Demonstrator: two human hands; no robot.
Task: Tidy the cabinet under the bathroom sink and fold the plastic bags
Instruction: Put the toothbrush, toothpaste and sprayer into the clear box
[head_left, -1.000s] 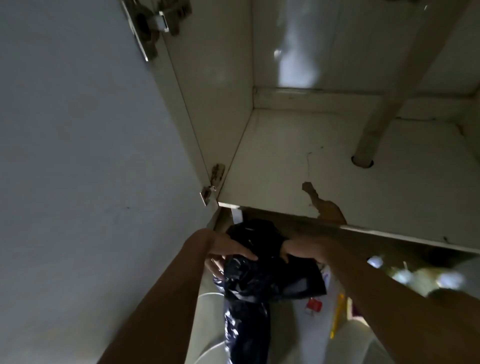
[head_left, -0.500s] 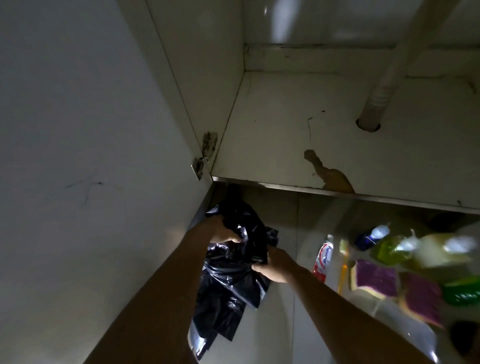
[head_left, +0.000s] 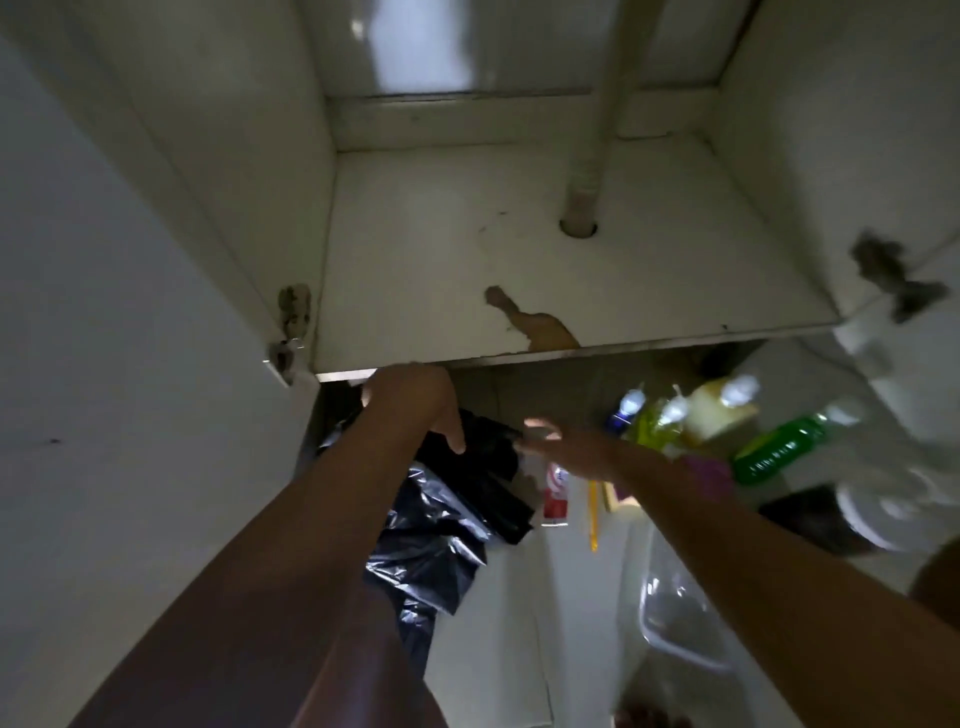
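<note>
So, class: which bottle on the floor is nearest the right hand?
The small blue bottle with a white cap, leftmost in the row, just beyond the right hand. The yellow bottles and the green bottle are farther right.

I count two hands, the left hand (head_left: 410, 402) and the right hand (head_left: 558, 447), and one black plastic bag (head_left: 441, 525). There are four bottles, all blurred: one blue bottle (head_left: 626, 413), one yellow-green bottle (head_left: 657, 428), one pale yellow bottle (head_left: 719, 408) and one green bottle (head_left: 779, 449); also one red and white tube (head_left: 556, 499) and one thin yellow stick (head_left: 594, 519). The cabinet (head_left: 441, 249) is one, with one white pipe (head_left: 587, 171) and two hinges, the left hinge (head_left: 291, 332) and the right hinge (head_left: 893, 280).
</note>
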